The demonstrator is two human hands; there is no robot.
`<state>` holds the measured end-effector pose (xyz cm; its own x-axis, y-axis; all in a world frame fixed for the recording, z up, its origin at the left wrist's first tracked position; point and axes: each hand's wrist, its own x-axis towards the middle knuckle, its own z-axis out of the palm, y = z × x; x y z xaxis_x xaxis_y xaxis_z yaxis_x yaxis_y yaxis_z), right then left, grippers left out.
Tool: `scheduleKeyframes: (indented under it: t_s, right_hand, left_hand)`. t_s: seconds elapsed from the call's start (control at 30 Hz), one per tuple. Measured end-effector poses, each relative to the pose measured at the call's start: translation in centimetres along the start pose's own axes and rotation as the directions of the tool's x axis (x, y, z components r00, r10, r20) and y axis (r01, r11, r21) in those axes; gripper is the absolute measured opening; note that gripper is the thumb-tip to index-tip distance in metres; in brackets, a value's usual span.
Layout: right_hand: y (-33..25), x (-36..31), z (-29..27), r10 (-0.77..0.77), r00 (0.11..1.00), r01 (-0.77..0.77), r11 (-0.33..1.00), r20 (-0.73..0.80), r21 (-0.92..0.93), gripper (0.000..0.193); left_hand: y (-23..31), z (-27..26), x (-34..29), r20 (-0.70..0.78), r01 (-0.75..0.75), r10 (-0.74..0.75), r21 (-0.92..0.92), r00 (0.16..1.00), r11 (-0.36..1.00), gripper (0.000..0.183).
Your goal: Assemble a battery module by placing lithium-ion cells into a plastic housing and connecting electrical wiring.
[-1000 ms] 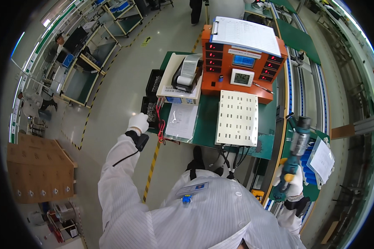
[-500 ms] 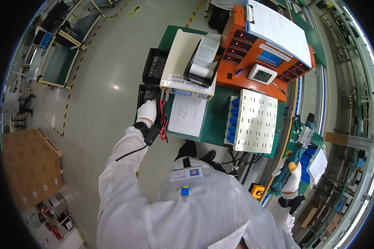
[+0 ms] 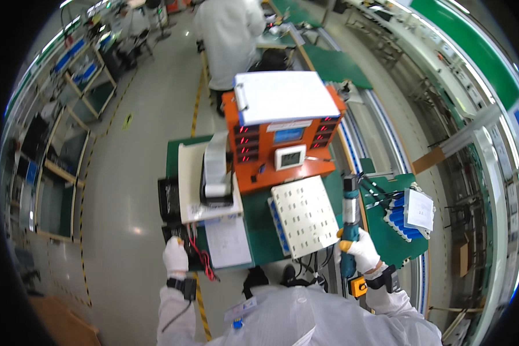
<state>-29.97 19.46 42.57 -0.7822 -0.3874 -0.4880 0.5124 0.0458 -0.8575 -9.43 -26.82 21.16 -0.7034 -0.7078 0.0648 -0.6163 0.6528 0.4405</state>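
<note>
My left hand (image 3: 175, 255), in a white glove, is at the near black bin (image 3: 168, 232) on the left of the bench. Its fingers look curled together, and whatever they may hold is hidden. My right hand (image 3: 364, 251), also gloved, grips a teal and black power screwdriver (image 3: 350, 218), its far end pointing away from me. The tool is just right of a block of blue cells topped by a white slotted plate (image 3: 305, 214). Red test leads (image 3: 200, 252) hang beside my left hand, next to a printed sheet (image 3: 228, 242).
An orange instrument box (image 3: 254, 180) carries red displays, a small white meter (image 3: 290, 157) and a clipboard (image 3: 288, 95). A cream tester (image 3: 191, 184) stands left of it. At right is another blue cell block (image 3: 397, 222) with cables. Another person (image 3: 228, 46) stands beyond.
The view has tilted up and shifted. My right hand has brought the screwdriver left, from over the far-right cell block to beside the white slotted plate. My left hand remains around the near bin.
</note>
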Motion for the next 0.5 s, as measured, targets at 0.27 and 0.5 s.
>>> scheduleKeyframes:
  t_s: [0.27,0.5]
  right_hand:
    - [-0.2,-1.5,-1.7,-0.215,0.951,0.227,0.974,0.223,-0.028,0.046]
    - [-0.2,-5.6,-3.0,-0.475,0.847,0.44,0.879,0.238,0.187,0.039]
  left_hand:
    - [15.3,-5.5,-6.5,-0.07,-0.35,0.343,-0.207,0.937,0.914,0.01]
    - [28.9,-4.7,-16.4,0.14,-0.544,0.672,-0.48,0.727,0.688,0.012]
